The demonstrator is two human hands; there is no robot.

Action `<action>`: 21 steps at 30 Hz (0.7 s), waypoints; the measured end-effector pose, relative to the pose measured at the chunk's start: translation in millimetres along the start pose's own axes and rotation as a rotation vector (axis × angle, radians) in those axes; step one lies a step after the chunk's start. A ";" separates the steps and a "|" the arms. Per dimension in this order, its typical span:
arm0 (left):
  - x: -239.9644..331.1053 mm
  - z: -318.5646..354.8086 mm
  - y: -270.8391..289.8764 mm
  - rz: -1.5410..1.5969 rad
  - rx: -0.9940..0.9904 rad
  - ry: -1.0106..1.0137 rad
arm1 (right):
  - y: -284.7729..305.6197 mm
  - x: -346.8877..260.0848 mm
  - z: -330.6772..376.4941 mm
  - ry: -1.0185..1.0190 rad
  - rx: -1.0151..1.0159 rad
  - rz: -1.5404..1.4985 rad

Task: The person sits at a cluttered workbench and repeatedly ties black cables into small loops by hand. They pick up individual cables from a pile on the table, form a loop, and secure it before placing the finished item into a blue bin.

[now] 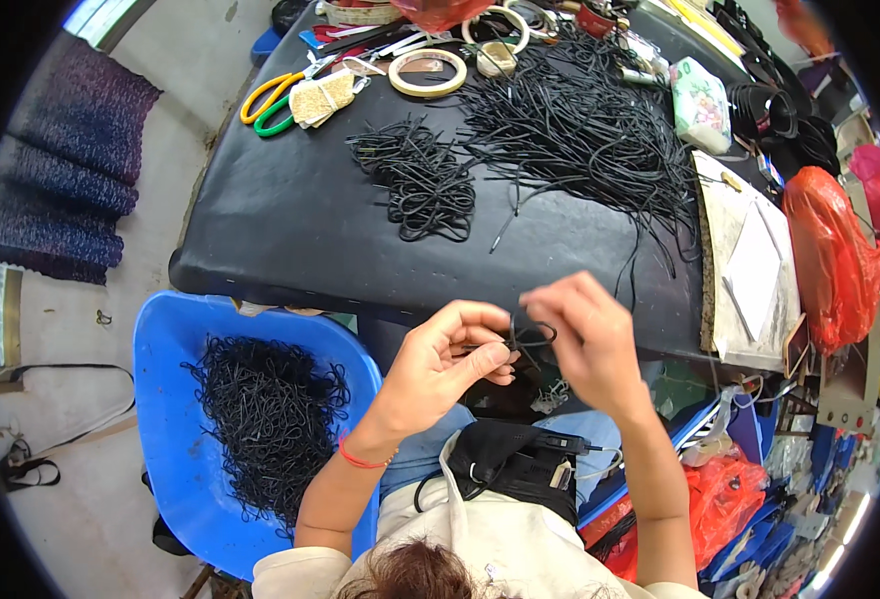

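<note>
A thin black cord is bent into a loop between my two hands, in front of the table's near edge. My left hand pinches it between thumb and fingers, with a red string bracelet on the wrist. My right hand has its fingers closed at the other side of the loop; the fingertips partly hide the cord. On the dark table beyond lie a small bundle of looped black cords and a large spread heap of black cords.
A blue tub full of tangled black cords stands at my left. Scissors with yellow and green handles and a tape roll lie at the table's back left. A white board and a red plastic bag are at the right.
</note>
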State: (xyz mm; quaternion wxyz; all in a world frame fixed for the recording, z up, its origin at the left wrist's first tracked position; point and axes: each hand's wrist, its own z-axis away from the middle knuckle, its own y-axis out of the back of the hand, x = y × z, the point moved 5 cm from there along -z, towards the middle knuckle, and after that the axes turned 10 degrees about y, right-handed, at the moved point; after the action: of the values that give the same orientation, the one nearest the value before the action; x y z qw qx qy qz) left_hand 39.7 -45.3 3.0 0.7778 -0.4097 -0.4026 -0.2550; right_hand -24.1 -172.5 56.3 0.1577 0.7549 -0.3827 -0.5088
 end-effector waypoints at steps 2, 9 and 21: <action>1.8 -3.9 -1.3 0.183 -0.018 0.036 | -10.2 0.7 11.2 -0.003 -0.005 -0.097; -11.0 -9.2 15.3 0.033 0.199 -0.054 | -19.7 -19.9 19.1 -0.070 0.019 0.017; -9.4 -4.3 7.4 0.174 0.279 -0.154 | -35.7 8.9 35.5 -0.581 0.140 -0.689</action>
State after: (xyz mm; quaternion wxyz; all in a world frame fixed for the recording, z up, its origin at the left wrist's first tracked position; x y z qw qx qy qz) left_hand 41.7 -44.3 -9.5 0.8130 -0.3495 -0.4556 -0.0962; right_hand -39.1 -150.2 12.8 -0.1860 0.6730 -0.1711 -0.6952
